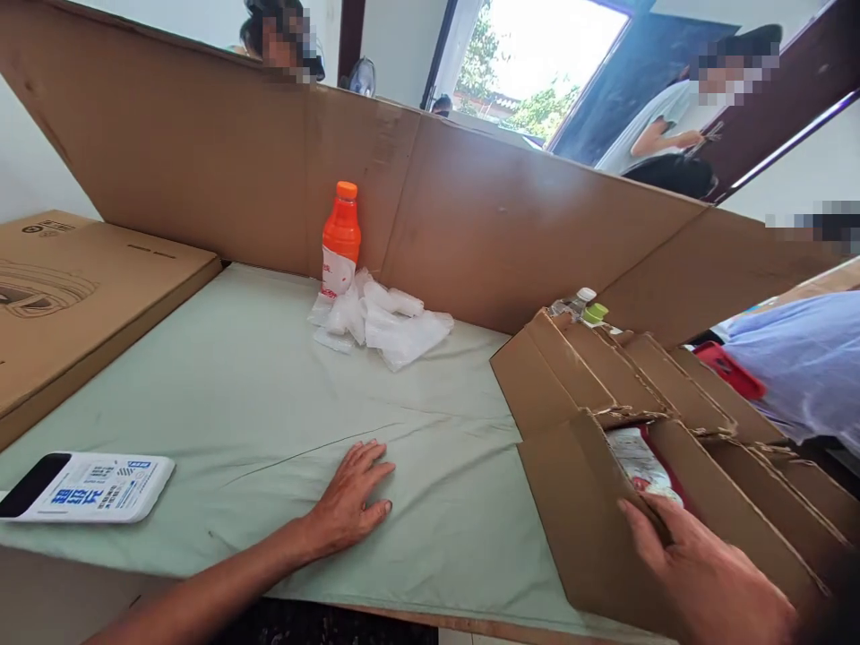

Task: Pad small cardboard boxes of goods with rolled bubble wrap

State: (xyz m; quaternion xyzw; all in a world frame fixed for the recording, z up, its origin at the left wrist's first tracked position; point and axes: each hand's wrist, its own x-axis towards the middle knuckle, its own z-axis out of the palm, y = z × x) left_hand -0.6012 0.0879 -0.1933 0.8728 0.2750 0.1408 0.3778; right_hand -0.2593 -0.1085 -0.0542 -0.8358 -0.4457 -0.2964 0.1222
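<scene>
Presently, right hand (705,582): fingers (641,528) curled over the near top edge of the brown corrugated cardboard box with open flaps (597,528), thumb along the outer wall, gripping that edge; the box stands on the right end of the table, its near corner just beside the front edge. Contents, as far as visible: a white and red printed packet (641,461) lying in the near compartment, directly ahead of the fingertips; deeper contents hidden by the flaps. Left hand (349,506): flat, palm down, fingers spread and holding nothing, pressed on the pale green cloth covering the table (235,385), well apart from the box. Step in hand, by judgement: the box is being held steady or drawn open at its near edge, the other hand bracing on the cloth. The next move would seem to call for a firm hold on the thin wall, which may bend, and a clear reach past the flaps to the packet. Further items: white phone-shaped device with blue print and black screen (87,486), lying flat at the left front; orange plastic bottle with orange cap (340,237), upright at the back; crumpled clear plastic bags (382,322), touching the bottle's base; tall brown cardboard sheet (470,215) standing as a screen behind; flat brown carton (73,287) at far left; two small bottle caps, white and green (588,305), behind the box; other people beyond the screen.
</scene>
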